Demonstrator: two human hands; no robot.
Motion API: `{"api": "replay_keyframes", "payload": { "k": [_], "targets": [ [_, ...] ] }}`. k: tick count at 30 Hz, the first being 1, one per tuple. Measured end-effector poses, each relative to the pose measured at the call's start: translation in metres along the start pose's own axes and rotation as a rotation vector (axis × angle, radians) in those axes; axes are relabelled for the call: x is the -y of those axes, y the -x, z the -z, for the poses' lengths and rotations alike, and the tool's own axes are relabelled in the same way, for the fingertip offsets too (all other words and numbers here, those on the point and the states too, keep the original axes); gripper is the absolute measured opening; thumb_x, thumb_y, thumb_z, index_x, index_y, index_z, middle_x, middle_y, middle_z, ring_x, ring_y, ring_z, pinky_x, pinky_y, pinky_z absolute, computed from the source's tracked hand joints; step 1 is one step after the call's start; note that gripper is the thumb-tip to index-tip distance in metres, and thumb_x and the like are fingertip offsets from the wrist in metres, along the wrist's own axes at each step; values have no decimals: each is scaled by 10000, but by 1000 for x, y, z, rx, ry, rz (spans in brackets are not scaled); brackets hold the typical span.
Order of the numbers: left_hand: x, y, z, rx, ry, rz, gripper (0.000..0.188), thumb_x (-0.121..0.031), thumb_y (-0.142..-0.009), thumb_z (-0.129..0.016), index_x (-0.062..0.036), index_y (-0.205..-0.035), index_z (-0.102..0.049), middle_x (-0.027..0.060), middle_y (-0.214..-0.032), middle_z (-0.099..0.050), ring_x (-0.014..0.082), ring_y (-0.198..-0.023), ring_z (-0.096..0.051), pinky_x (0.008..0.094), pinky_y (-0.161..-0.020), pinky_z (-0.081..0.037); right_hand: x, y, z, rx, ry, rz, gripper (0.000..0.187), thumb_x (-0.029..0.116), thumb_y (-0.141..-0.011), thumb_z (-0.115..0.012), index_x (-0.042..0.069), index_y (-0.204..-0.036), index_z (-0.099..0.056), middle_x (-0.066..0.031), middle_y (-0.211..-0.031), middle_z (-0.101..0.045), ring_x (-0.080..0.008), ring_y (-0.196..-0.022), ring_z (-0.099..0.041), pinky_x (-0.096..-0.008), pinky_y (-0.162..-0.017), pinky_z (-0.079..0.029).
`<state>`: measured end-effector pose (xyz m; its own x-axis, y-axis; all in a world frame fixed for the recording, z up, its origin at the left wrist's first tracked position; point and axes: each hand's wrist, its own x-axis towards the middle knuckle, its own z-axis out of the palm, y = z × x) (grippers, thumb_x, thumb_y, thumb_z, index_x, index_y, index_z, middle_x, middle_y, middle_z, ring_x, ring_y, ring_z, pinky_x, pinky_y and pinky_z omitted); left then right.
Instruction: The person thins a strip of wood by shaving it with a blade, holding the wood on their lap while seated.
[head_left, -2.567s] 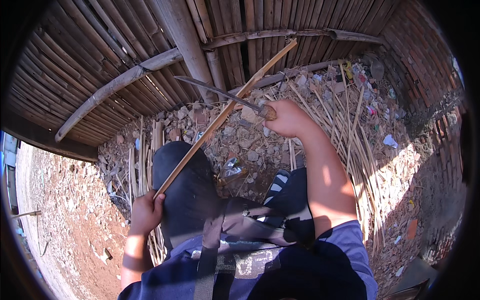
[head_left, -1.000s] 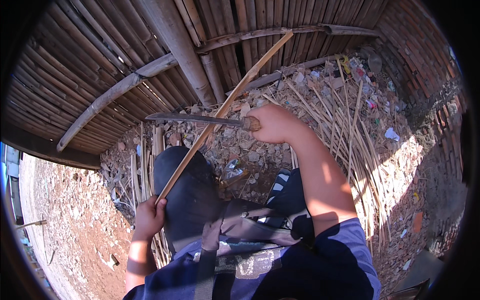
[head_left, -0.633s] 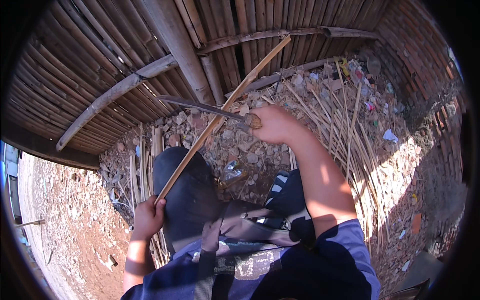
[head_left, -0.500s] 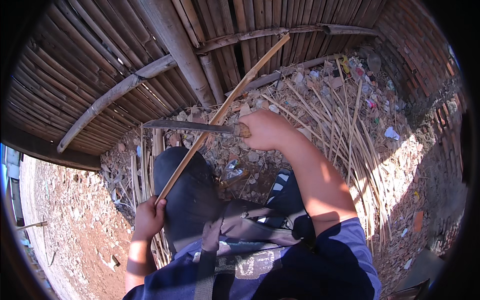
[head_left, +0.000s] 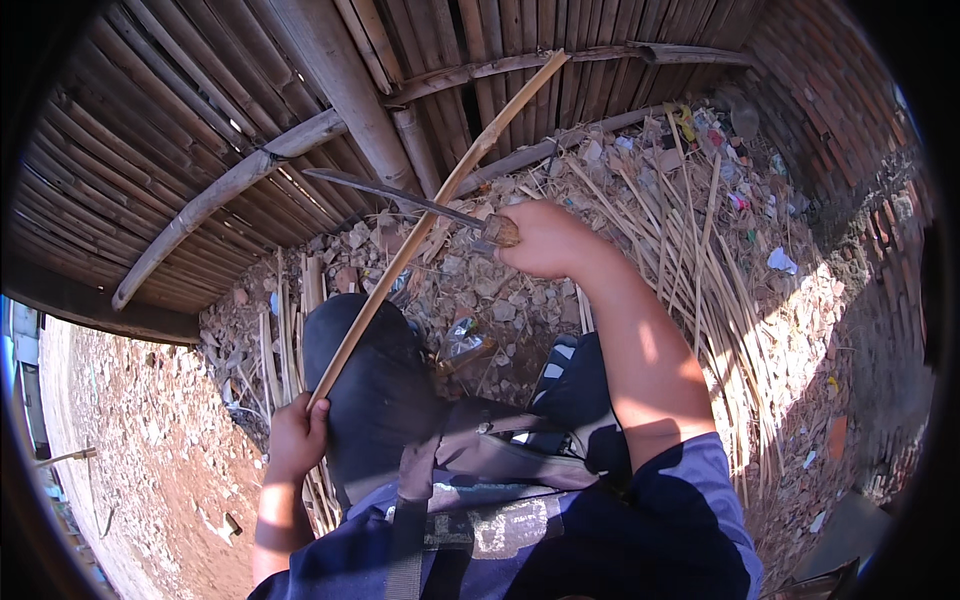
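Observation:
My left hand (head_left: 297, 437) is closed around the lower end of a long, pale bamboo strip (head_left: 362, 328). The strip slants up and away to the right, passing over my dark-trousered knee (head_left: 375, 385). In my right hand (head_left: 548, 238) is the wooden handle of a machete (head_left: 375, 188), its fingers wrapped round it. The long dark blade points left and crosses the strip above its middle, with its tip tilted upward. Whether the edge bites into the bamboo cannot be made out.
Bamboo slat wall (head_left: 200, 130) with thick poles stands ahead. Many cut bamboo strips (head_left: 715, 340) lie on the right, more (head_left: 283, 340) beside my left knee. Rubble and litter (head_left: 500, 295) cover the ground. A brick wall (head_left: 850, 110) rises at right.
My right hand has moved up and slightly right. The blade has gone from nearly level to tilted, crossing the strip higher up. The strip's far end has shifted slightly left; my left hand stays put.

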<state>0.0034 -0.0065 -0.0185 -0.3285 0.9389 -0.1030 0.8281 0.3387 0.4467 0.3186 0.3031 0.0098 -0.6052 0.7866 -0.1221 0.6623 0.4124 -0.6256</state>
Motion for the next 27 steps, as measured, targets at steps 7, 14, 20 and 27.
{"api": "replay_keyframes", "payload": {
  "k": [7, 14, 20, 27],
  "targets": [
    [-2, 1, 2, 3, 1, 1, 346, -285, -997, -593, 8, -814, -582, 248, -623, -568, 478, -636, -594, 496, -575, -448, 7, -1, -7, 87, 116, 100, 344, 260, -777, -762, 43, -1037, -703, -207, -955, -703, -384, -939, -681, -451, -821, -533],
    [-6, -2, 2, -1, -38, -14, 428, -361, -1025, -532, 6, -812, -591, 216, -633, -590, 447, -643, -622, 485, -592, -463, -17, -8, 0, 18, 27, -18, 359, 272, -770, -770, 56, -1050, -707, -199, -967, -713, -378, -942, -687, -435, -843, -538],
    [-5, 0, 3, 36, -48, 8, 462, -388, -1028, -532, 14, -807, -591, 215, -628, -591, 434, -639, -632, 476, -592, -469, -3, -5, -7, 37, 31, 41, 361, 262, -775, -756, 51, -1062, -695, -206, -979, -705, -383, -959, -679, -442, -854, -536],
    [-5, 0, 2, 6, 15, 27, 403, -337, -1007, -585, 13, -807, -586, 241, -615, -573, 457, -619, -611, 479, -562, -454, 7, -1, -12, 91, 88, 63, 338, 249, -779, -749, 57, -1052, -699, -215, -955, -698, -392, -942, -675, -462, -840, -532]
  ]
}}
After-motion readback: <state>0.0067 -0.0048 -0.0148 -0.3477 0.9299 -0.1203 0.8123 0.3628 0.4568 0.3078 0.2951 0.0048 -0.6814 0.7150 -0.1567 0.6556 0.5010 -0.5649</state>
